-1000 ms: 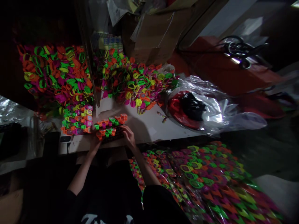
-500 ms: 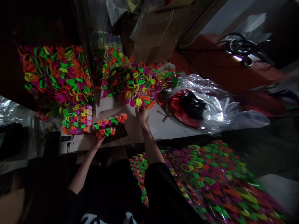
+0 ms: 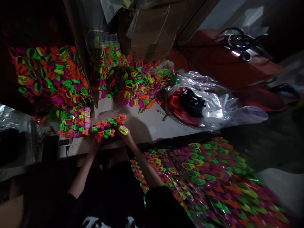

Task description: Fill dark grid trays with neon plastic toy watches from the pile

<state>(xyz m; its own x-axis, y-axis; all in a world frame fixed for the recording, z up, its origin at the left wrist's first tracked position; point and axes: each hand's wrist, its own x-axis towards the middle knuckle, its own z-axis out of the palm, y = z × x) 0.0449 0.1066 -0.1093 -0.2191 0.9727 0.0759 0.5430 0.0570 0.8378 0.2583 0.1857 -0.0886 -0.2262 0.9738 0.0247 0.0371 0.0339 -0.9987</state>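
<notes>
My right hand [image 3: 125,136] is closed on a yellow toy watch [image 3: 123,129], close to the right end of two rows of toy watches [image 3: 109,123] in orange, green and pink. My left hand [image 3: 95,145] is at the near left end of these rows; its fingers are mostly hidden beneath them, and they seem to grip the lower row. Under the rows lies a dark gridded tray, now largely covered. Left of it, stacked rows of toy watches [image 3: 75,122] lie on the white table [image 3: 163,128].
A loose heap of toy watches [image 3: 133,82] spreads at the back, below a cardboard box [image 3: 152,31]. An upright board [image 3: 80,53] parts it from another heap [image 3: 49,74]. A plastic bag [image 3: 213,104] holds red and black items. Bagged watches [image 3: 213,171] lie lower right.
My right hand has come from the back heap toward me and to the left, bringing a yellow toy watch beside the rows. My left hand stays near the rows. The view has shifted slightly.
</notes>
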